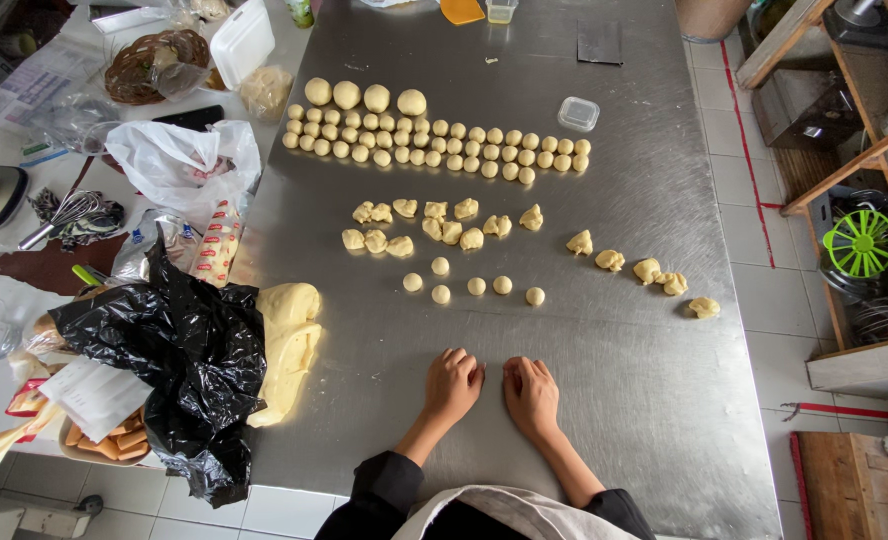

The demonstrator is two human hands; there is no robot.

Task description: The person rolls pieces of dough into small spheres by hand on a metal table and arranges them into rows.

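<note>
My left hand (452, 385) and my right hand (530, 393) lie palm down, side by side, on the steel table (624, 360) near its front edge. Whether anything lies under the palms is hidden. Just beyond them sit several small rolled dough balls (474, 286). Farther out lie several rough torn dough pieces (434, 225), with more (654, 272) trailing to the right. At the far side, rows of small dough balls (444, 145) are lined up, with larger balls (364, 96) behind them. A big lump of pale dough (286, 345) rests at the left.
A black plastic bag (179, 365) and a white bag (179, 160) crowd the left edge, with a whisk (64, 215) beyond. A small clear lidded container (578, 113) and a dark scraper (599, 42) sit at the far right. Wooden shelves (844, 170) stand right of the table.
</note>
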